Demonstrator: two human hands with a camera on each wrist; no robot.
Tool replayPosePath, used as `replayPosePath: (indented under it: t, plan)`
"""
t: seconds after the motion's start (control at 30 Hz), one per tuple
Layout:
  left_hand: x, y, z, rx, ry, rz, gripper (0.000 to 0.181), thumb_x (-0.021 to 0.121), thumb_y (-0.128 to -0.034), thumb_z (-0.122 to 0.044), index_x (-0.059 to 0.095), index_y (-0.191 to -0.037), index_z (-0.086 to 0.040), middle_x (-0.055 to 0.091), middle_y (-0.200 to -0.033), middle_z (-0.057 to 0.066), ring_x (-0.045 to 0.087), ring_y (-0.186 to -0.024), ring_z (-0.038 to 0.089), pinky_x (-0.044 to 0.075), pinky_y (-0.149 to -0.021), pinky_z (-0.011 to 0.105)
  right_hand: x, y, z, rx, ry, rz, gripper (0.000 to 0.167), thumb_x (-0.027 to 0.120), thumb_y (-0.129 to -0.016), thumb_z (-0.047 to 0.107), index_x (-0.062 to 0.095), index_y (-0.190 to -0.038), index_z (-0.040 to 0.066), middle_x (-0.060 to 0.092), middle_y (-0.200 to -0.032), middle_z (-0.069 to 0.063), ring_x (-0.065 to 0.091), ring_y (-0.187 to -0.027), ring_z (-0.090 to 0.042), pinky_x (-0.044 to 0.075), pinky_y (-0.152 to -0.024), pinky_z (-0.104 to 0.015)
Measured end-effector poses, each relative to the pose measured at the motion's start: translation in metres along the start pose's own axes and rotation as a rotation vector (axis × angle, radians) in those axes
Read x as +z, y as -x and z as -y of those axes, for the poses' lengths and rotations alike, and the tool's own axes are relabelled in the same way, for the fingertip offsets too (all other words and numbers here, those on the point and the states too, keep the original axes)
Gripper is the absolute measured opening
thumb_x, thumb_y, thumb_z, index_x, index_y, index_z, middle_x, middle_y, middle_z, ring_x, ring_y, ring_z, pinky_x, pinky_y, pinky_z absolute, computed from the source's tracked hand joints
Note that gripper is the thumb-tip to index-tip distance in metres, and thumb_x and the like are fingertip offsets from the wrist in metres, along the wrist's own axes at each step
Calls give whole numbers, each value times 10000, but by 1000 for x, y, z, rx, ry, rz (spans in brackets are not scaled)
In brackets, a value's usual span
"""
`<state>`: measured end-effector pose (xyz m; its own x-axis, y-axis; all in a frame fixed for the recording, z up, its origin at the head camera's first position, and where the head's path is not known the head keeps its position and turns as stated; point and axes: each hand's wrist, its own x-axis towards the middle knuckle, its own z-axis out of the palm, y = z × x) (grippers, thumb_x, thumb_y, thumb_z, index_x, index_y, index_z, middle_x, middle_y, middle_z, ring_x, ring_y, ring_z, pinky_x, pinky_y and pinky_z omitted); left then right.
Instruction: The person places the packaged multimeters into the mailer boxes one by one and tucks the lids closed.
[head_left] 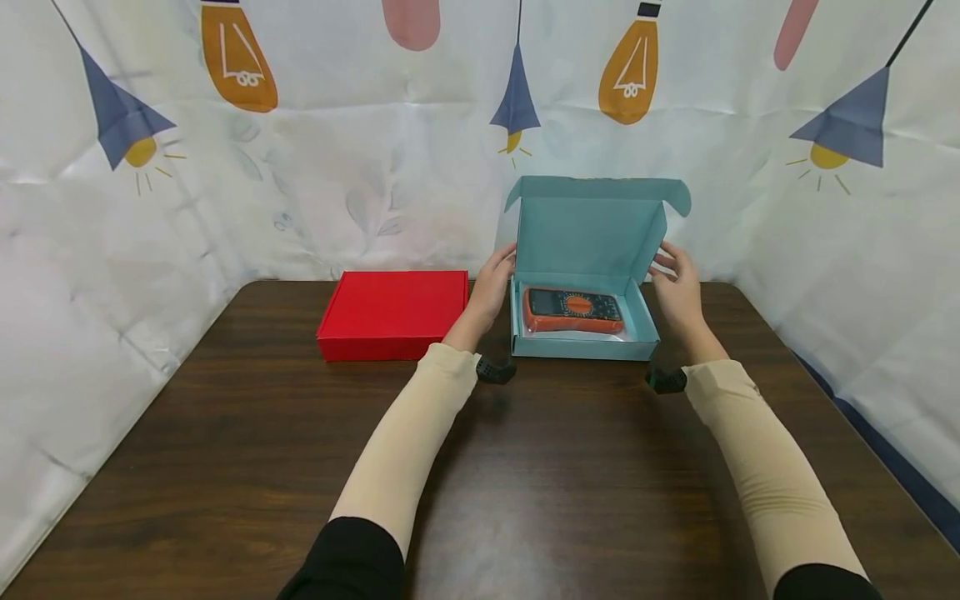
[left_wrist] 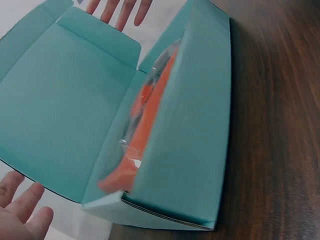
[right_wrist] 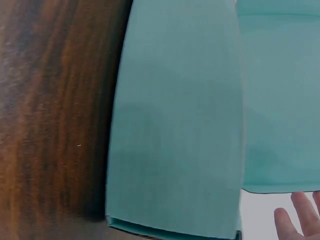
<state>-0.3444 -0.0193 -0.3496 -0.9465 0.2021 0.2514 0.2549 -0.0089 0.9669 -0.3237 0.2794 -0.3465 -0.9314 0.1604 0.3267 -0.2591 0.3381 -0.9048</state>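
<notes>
Contents: plastic-wrapped orange-and-black multimeter (head_left: 573, 310), lying inside open teal cardboard box (head_left: 585, 348) | Left hand (head_left: 491, 287), right hand (head_left: 677, 292): fingers apart, at side edges of raised teal lid (head_left: 588, 233); contact unconfirmed | Advisable: light, even guidance both sides, lid kept square.
</notes>
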Motion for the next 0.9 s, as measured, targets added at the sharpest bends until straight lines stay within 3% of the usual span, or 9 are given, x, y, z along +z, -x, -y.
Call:
replayPosePath:
  t: [0.37,0.67,0.9]
  plan:
    - [2,6,11,32,38,-1,573,315,-1007,-123,366,-1565,0,370,-1595,221,342,-1462,392,287,-1174,546,-2,7,-2,18,-65,57,695,338,-928,-38,184,-1604,17,318,-1528,-295,377,-1424,-464,388,-1097,-452]
    - [2,11,18,22,31,3,579,354,-985,-121,375,-1551,-2,368,-1598,211,364,-1447,383,292,-1168,576,-1,13,-6,45,-105,62,711,345,-903,-78,166,-1587,-3,281,-1527,-292,341,-1447,-453,397,-927,-282]
    - [1,15,21,23,41,7,567,350,-986,-130,381,-1536,4,384,-1591,206,365,-1445,411,300,-1172,547,-3,15,-11,40,-155,80,667,339,-898,-113,179,-1542,-43,286,-1529,-285,324,-1461,-452,389,-992,-367]
